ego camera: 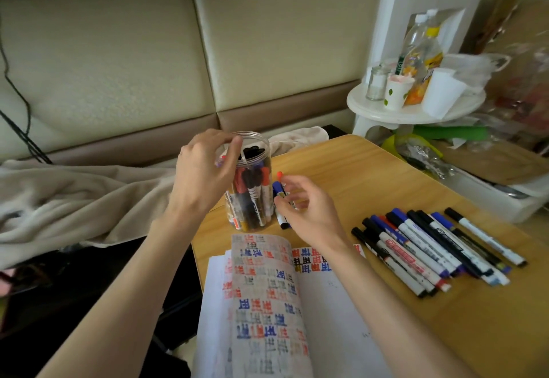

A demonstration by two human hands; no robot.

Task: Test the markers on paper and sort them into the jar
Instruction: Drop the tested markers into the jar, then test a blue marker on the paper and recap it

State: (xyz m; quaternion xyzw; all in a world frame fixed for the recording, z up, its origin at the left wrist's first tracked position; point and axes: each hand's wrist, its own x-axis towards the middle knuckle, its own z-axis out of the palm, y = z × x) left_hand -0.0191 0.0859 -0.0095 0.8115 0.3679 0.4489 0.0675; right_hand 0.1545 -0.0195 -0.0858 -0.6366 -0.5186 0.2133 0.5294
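Your left hand [205, 170] grips the jar [255, 199] from its left side, fingers curled over the open rim. The jar is clear plastic, upright, with no lid on. It stands near the table's [386, 175] left edge, just behind the notebook [267, 303], and is packed with markers standing on end, black, red and blue caps mixed.

Your right hand [309, 208] is just right of the jar, fingers curled round a blue-capped marker [278, 189] held roughly upright, cap up, its lower end close to the jar's base. An orange cap [279, 174] shows just above it. That's probably a second marker in the same grip, but motion blur makes the count unclear.

The loose marker pile [430, 250] lies on the table to your right, well apart from the jar, all capped and lying roughly parallel.

The notebook is open in front of you, its pages covered in rows of red, blue and black test marks.

A beige blanket [74, 199] lies to the left. A round white side table [386, 113] behind on the right holds bottles and cups.
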